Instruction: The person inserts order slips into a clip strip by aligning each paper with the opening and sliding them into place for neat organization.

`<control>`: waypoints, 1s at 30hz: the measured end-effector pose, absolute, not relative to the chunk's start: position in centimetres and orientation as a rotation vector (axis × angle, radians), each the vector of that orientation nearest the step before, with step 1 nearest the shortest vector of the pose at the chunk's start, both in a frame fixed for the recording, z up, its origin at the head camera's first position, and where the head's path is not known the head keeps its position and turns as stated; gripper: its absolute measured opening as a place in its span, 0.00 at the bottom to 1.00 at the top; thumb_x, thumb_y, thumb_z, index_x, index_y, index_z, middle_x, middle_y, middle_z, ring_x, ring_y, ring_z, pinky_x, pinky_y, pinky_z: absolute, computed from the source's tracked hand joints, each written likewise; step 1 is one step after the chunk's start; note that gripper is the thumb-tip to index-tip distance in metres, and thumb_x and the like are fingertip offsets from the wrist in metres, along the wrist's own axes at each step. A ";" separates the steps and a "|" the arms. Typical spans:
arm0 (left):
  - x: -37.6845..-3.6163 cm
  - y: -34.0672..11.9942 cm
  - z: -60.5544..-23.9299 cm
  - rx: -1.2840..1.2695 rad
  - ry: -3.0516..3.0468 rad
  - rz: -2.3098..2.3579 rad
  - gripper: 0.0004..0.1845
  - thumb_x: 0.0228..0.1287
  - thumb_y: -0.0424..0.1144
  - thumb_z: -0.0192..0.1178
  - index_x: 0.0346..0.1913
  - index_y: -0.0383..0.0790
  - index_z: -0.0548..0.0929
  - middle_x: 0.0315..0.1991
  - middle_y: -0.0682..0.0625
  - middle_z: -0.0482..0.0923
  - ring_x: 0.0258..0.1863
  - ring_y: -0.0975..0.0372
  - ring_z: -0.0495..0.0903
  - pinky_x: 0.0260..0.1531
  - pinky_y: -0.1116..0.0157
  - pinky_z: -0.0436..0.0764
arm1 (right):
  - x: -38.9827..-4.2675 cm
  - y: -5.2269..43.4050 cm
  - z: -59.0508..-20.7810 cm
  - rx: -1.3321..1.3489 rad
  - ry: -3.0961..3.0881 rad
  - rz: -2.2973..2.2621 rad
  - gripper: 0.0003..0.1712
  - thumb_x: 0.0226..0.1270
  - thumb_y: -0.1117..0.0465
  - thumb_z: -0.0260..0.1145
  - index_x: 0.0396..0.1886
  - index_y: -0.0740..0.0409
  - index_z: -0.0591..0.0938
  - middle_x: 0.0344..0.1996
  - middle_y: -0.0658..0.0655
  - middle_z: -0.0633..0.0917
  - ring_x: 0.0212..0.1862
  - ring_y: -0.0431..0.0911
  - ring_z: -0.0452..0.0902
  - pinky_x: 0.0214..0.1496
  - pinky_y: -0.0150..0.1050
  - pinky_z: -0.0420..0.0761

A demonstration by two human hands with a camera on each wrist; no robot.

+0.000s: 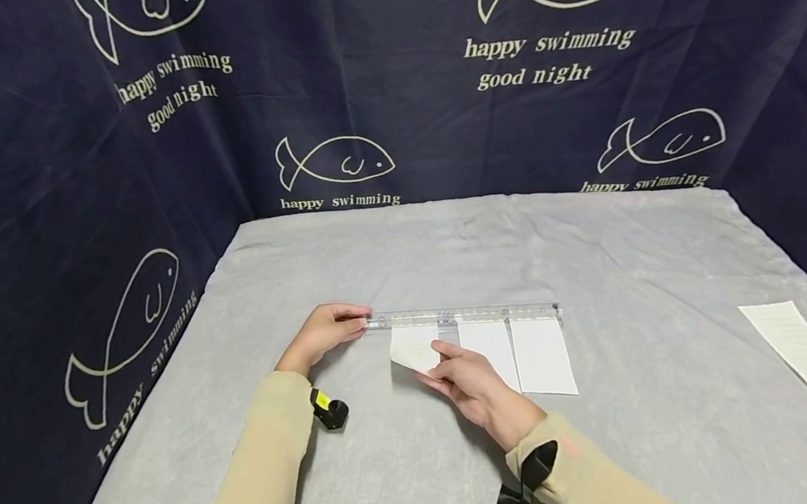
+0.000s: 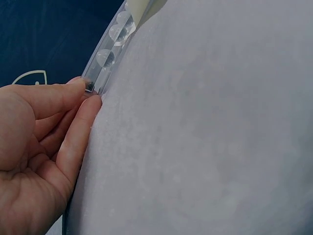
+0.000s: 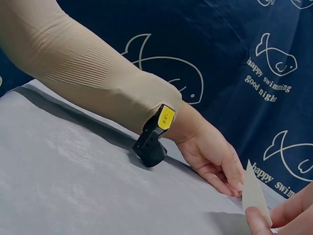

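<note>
Beige sleeves (image 1: 260, 471) reach forward from the lower edge of the head view, with a black wrist device (image 1: 331, 412) on the left arm and another black device (image 1: 526, 485) on the right. Between the hands, a clear strip (image 1: 462, 315) with round transparent shapes along its length runs left to right across the middle of the desk (image 1: 402, 487). At its left end, the grip of the left hand (image 1: 326, 330) pinches the strip between thumb and fingers. Three white papers extend from the strip toward the person, their upper edges overlapping it; whether these sit under or inside it, I cannot tell. The grip of the right hand (image 1: 473, 386) pinches the lower part of the left paper (image 1: 415, 343) between thumb and fingers, and that part bends up off the desk. Just beside it, the middle paper (image 1: 494, 343) is partly hidden by the right hand. The right paper (image 1: 543, 357) lies flat near the strip's right end. Well apart, toward the desk's right side, a loose paper (image 1: 804, 346) with faint lines lies at a slant. Grey cloth covers the desk. Behind it and on both sides hangs a dark blue curtain (image 1: 409, 49), printed with white fish outlines and the words "happy swimming good night".
</note>
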State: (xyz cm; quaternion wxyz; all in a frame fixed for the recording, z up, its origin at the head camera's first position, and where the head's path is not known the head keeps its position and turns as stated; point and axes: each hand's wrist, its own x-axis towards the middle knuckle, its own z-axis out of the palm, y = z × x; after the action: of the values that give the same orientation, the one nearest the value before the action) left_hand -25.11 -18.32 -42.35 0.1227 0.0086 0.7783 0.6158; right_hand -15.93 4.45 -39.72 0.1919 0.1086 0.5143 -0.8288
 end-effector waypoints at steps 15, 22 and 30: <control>-25.0 -18.4 -42.1 0.030 2.248 1.819 0.15 0.61 0.24 0.58 0.51 0.25 0.79 0.49 0.36 0.76 0.40 0.62 0.79 0.44 0.68 0.80 | -16.1 5.1 -40.0 0.313 1.450 -2.338 0.38 0.52 0.88 0.47 0.67 0.76 0.57 0.70 0.68 0.50 0.47 0.50 0.75 0.50 0.39 0.79; -25.0 -18.3 -42.1 0.021 2.250 1.819 0.15 0.60 0.23 0.58 0.51 0.26 0.79 0.49 0.36 0.76 0.40 0.61 0.79 0.44 0.68 0.80 | -16.0 5.4 -40.0 0.323 1.445 -2.339 0.38 0.52 0.88 0.46 0.67 0.76 0.56 0.67 0.68 0.55 0.49 0.51 0.74 0.50 0.38 0.79; -24.9 -18.2 -42.1 0.013 2.266 1.807 0.15 0.60 0.24 0.58 0.51 0.26 0.79 0.50 0.36 0.76 0.41 0.61 0.79 0.44 0.68 0.80 | -15.9 5.8 -39.9 0.317 1.458 -2.345 0.37 0.53 0.89 0.46 0.66 0.77 0.56 0.67 0.69 0.57 0.49 0.51 0.73 0.52 0.39 0.78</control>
State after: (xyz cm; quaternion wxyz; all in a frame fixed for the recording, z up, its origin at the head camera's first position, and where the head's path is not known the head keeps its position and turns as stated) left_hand -24.95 -18.25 -42.11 0.1211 0.0044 0.7761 0.6188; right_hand -15.86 5.77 -39.90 0.1800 0.1121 0.5161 -0.8299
